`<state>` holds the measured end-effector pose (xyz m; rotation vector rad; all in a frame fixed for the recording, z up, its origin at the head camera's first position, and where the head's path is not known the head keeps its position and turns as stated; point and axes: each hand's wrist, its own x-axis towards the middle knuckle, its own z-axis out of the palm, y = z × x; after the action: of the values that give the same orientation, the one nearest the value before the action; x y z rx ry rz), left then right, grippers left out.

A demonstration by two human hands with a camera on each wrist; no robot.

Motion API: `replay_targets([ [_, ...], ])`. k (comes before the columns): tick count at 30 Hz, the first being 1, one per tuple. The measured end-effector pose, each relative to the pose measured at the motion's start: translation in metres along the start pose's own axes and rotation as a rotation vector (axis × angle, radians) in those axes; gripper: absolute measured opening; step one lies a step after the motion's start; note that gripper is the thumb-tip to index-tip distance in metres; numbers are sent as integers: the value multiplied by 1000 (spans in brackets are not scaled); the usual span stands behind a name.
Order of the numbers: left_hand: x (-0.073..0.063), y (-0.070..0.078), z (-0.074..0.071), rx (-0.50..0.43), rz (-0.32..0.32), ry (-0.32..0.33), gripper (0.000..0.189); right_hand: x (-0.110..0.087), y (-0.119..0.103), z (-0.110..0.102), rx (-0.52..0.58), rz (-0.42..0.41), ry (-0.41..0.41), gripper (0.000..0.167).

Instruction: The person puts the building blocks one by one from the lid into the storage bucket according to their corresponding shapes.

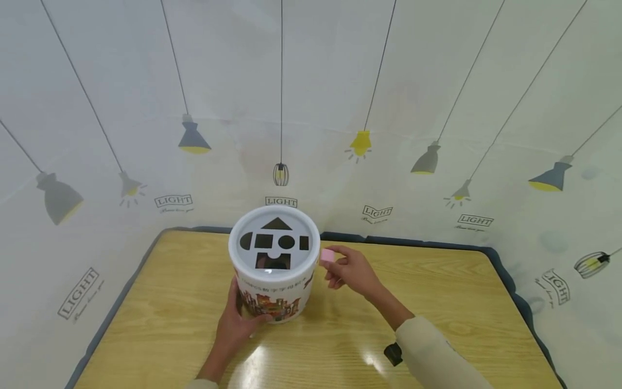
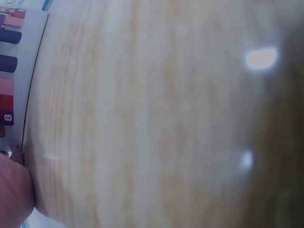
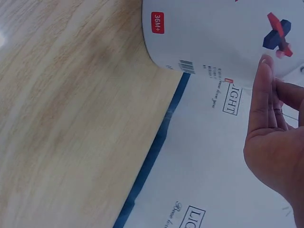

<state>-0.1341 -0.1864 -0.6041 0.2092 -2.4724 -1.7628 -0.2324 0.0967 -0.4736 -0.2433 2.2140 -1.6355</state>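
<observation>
A white bucket (image 1: 274, 292) with printed block pictures stands on the table, its white lid (image 1: 252, 221) cut with several shaped holes: triangle, half-round, square, circle, rectangle and an arch. Low on the bucket's near left side, my left hand (image 1: 235, 327) grips it, thumb across the front. To the right of the lid's rim, my right hand (image 1: 352, 273) pinches a small pink block (image 1: 327, 256) between thumb and fingers. In the right wrist view the right hand (image 3: 275, 137) is beside the bucket wall, and the block is mostly hidden there. Only part of the left hand (image 2: 14, 192) shows in the left wrist view.
The wooden table (image 1: 437, 302) has a dark blue edging (image 1: 413, 242) at its back and sides. A pale wall covering (image 1: 311, 81) printed with hanging lamps rises behind it. A small black object (image 1: 392, 354) is beside my right sleeve.
</observation>
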Motion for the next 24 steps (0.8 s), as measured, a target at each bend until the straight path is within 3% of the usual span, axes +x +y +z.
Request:
replay_targets([
  [24, 1, -2, 0, -10, 9, -8, 130, -22, -32, -4, -21, -79, -28, 50],
])
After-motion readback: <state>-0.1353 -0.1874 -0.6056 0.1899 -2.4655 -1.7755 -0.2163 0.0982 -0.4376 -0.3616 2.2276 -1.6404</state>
